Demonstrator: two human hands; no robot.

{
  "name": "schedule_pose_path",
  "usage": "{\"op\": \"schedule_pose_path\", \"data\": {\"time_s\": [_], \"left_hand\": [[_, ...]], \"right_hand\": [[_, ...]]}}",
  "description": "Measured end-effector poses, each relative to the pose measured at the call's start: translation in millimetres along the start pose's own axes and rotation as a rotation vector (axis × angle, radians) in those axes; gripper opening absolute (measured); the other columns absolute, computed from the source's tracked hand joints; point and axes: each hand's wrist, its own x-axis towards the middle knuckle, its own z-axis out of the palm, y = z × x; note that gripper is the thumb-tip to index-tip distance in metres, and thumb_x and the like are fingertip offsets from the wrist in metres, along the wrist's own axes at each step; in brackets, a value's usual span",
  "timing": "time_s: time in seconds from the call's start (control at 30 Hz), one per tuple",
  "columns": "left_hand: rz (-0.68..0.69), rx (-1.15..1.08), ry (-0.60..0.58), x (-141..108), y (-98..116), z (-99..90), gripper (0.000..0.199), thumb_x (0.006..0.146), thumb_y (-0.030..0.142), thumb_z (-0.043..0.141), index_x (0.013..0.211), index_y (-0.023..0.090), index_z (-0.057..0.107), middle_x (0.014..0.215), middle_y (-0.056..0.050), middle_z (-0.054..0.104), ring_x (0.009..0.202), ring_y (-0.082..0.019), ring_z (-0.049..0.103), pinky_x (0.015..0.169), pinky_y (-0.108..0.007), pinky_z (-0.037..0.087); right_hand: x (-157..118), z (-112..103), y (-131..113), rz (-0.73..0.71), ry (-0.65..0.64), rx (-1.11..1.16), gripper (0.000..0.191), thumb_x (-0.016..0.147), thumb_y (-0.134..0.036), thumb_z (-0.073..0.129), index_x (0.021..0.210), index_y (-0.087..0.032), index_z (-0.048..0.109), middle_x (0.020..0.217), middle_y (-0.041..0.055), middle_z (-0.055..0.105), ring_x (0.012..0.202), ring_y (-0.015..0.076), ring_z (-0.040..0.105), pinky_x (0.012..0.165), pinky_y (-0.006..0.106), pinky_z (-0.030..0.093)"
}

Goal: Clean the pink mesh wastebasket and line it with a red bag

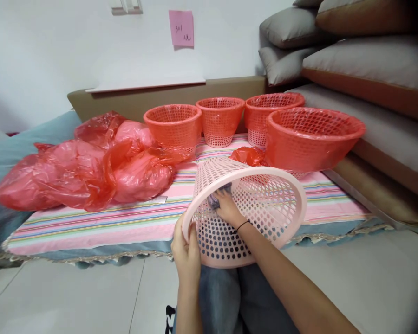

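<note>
A pale pink plastic basket (244, 172) with a perforated wall lies tilted over my lap, its mouth facing me. My left hand (187, 248) grips its rim at the lower left, thumb on the inside and fingers around the outside. Reaching deep into the basket, my right hand (228, 208) presses a dark, crumpled cloth (214, 201) against the inner wall. Much of the cloth is hidden under the fingers. A black band (244, 225) circles my right wrist.
Baskets covered in red plastic bags, including a large one (313, 144) at right, stand on a striped cloth (125, 229). Filled red bags (73, 171) lie at left. A crumpled red bag (249, 155) sits behind my basket. Stacked cushions (369, 65) rise at right.
</note>
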Motion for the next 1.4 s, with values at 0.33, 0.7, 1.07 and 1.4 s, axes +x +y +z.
{"op": "schedule_pose_path", "data": {"time_s": [0.33, 0.7, 1.07, 1.4], "left_hand": [[0.053, 0.019, 0.154, -2.1, -3.5, 7.3, 0.028, 0.088, 0.030, 0.060, 0.114, 0.020, 0.065, 0.107, -0.006, 0.072, 0.100, -0.021, 0.067, 0.089, -0.031, 0.050], [0.019, 0.027, 0.222, -13.4, -10.8, 8.7, 0.024, 0.087, 0.029, 0.063, 0.109, 0.022, 0.067, 0.102, -0.003, 0.072, 0.095, -0.018, 0.068, 0.086, -0.027, 0.051], [0.129, 0.041, 0.012, -9.7, 9.0, 1.2, 0.031, 0.091, 0.025, 0.057, 0.122, 0.025, 0.062, 0.117, -0.005, 0.070, 0.111, -0.020, 0.065, 0.098, -0.032, 0.048], [0.154, 0.023, -0.086, -3.5, 10.2, -0.5, 0.039, 0.092, 0.025, 0.057, 0.130, 0.027, 0.059, 0.123, -0.007, 0.068, 0.116, -0.022, 0.064, 0.103, -0.036, 0.048]], "right_hand": [[-44.5, -10.8, -14.5, 0.053, -0.211, 0.003, 0.066, 0.066, -0.001, 0.048, 0.128, -0.014, 0.064, 0.139, 0.0113, 0.059, 0.134, 0.0272, 0.048, 0.117, 0.045, 0.031], [-204.4, -58.4, -68.2, 0.092, -0.394, 0.220, 0.093, 0.049, -0.002, 0.042, 0.139, -0.023, 0.055, 0.151, 0.0026, 0.044, 0.148, 0.0286, 0.027, 0.121, 0.062, 0.017], [-88.5, -102.3, -41.0, 0.029, 0.138, 0.210, 0.068, 0.068, -0.003, 0.045, 0.133, -0.016, 0.058, 0.136, 0.0078, 0.061, 0.129, 0.0232, 0.055, 0.113, 0.043, 0.041], [-9.1, -10.1, 12.3, 0.092, -0.109, -0.232, 0.063, 0.067, -0.008, 0.056, 0.129, -0.012, 0.062, 0.142, 0.0132, 0.055, 0.139, 0.0321, 0.039, 0.120, 0.050, 0.021]]}}
